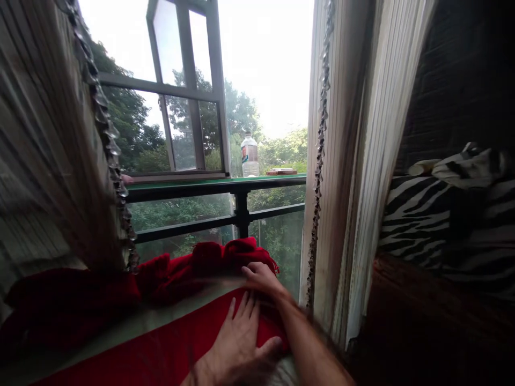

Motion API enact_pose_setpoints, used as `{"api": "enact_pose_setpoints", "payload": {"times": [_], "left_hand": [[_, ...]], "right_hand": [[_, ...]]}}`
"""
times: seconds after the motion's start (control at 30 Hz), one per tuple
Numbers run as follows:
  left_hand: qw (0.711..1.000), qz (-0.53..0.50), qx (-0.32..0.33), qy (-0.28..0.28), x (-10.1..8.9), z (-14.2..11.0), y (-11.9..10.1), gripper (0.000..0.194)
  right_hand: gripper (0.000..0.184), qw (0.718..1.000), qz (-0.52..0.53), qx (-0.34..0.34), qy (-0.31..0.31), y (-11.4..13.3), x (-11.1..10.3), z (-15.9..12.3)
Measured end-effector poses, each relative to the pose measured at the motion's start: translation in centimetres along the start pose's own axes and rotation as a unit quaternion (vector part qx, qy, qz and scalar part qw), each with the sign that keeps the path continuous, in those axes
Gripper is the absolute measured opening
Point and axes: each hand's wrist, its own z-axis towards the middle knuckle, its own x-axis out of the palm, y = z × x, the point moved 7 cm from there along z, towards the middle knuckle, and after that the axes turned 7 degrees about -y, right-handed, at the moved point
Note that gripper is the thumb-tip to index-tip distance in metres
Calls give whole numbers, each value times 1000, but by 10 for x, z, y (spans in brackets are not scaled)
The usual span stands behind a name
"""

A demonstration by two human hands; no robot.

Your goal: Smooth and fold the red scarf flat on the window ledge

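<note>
A flat red cloth (161, 348) lies spread on a pale surface (156, 316) in front of me. My left hand (239, 338) rests palm down on it, fingers spread and thumb out to the right. Just beyond, near the cloth's far end, is my right hand (263, 279), its forearm reaching in from the lower right. Its fingers point left and look partly bent, with nothing visible in them; their undersides are hidden. Behind both hands, a bunched red fringed scarf (225, 254) runs along the back of the surface.
Beyond the surface stands a dark railing (185, 187) with a clear plastic bottle (250, 155) on its ledge. An open window sash (193, 96) is above it. Striped curtains (341, 161) with shiny trim hang at both sides. Zebra-patterned fabric (418, 220) lies at the right.
</note>
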Motion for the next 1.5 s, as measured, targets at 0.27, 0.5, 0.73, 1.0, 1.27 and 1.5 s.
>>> {"api": "enact_pose_setpoints", "payload": {"times": [0.27,0.5,0.73,1.0,1.27,1.5], "left_hand": [[999,-31,-37,-10,1,19,19,84],[999,-15,-42,-17,5,36,36,75],[999,-30,4,-11,10,28,15,86],[996,-88,11,13,3,16,-1,100],[997,-44,-52,37,-43,-48,43,89],[979,20,-202,9,-83,-152,141,69]], "right_hand": [[30,995,38,-36,-81,5,-15,4],[32,987,63,-65,-136,10,-25,5],[35,984,69,-84,-143,11,-26,5],[38,983,61,-96,-142,14,-25,4],[44,988,-2,-127,-91,33,-13,-7],[40,971,-91,-217,45,82,56,-64]]}}
